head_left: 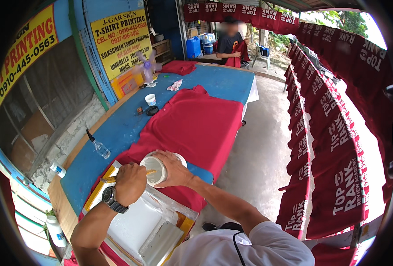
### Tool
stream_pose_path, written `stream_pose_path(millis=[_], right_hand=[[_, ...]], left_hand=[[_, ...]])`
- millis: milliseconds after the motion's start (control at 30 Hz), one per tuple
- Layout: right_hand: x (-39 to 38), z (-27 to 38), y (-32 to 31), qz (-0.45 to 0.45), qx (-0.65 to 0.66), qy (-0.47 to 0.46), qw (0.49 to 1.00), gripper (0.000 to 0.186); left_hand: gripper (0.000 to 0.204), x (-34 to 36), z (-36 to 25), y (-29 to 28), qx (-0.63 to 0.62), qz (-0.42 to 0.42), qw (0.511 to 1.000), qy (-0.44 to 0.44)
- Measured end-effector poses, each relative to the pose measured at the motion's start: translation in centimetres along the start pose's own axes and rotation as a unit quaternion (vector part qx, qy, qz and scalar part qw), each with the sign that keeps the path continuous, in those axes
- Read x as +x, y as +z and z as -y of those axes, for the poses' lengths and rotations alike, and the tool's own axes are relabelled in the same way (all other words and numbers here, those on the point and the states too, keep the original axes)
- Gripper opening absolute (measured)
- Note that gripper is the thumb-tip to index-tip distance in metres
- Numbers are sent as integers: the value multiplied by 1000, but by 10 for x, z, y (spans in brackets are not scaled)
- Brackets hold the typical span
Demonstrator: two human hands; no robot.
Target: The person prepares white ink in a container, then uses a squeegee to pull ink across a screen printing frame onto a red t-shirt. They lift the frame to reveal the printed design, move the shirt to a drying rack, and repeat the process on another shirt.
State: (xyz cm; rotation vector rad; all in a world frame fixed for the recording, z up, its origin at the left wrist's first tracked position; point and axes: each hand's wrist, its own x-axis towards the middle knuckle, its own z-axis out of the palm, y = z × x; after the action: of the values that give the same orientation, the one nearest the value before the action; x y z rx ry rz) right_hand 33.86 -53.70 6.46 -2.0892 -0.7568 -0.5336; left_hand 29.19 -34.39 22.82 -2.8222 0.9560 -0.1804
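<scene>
- White plastic is what I see first: a round tub (154,170) held tilted over the upper corner of the printing screen (136,224), its open mouth turned toward my left.
- My right hand (172,168) wraps the tub from the right side, fingers closed round its wall and thumb across the rim, so the tub hangs off the worktop (116,128) and over the frame.
- My left hand (130,182) is clenched on a thin wooden stick (130,176); its long axis runs almost level, left to right, with one end poking out past my knuckles and the other reaching into the tub's mouth.
- So the tub lies just to the right of my left fingers, touching distance, and the stick bridges the two; the left hand is the one that works, the right one only carries.
- Below both hands lies the screen's pale mesh in its yellow-taped frame, with a squeegee (161,241) resting at the near end.
- Under the screen a red shirt (196,119) is spread flat along the blue worktop.
- Well apart to the left stands a small clear dropper bottle (100,147); farther up the worktop sit a small white cup (151,99) and a dark lid (152,111).
- Printed red shirts hang in rows on my right (338,177), and another person sits at the far end.
</scene>
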Motion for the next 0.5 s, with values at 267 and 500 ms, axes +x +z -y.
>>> stream_pose_path(millis=[267, 500], right_hand=[[-2, -5, 4, -14, 9, -21, 1000, 111], [-6, -6, 7, -26, 10, -42, 999, 115]], left_hand=[[6, -12, -3, 12, 6, -39, 999, 27], [8, -20, -11, -2, 9, -57, 998, -2]])
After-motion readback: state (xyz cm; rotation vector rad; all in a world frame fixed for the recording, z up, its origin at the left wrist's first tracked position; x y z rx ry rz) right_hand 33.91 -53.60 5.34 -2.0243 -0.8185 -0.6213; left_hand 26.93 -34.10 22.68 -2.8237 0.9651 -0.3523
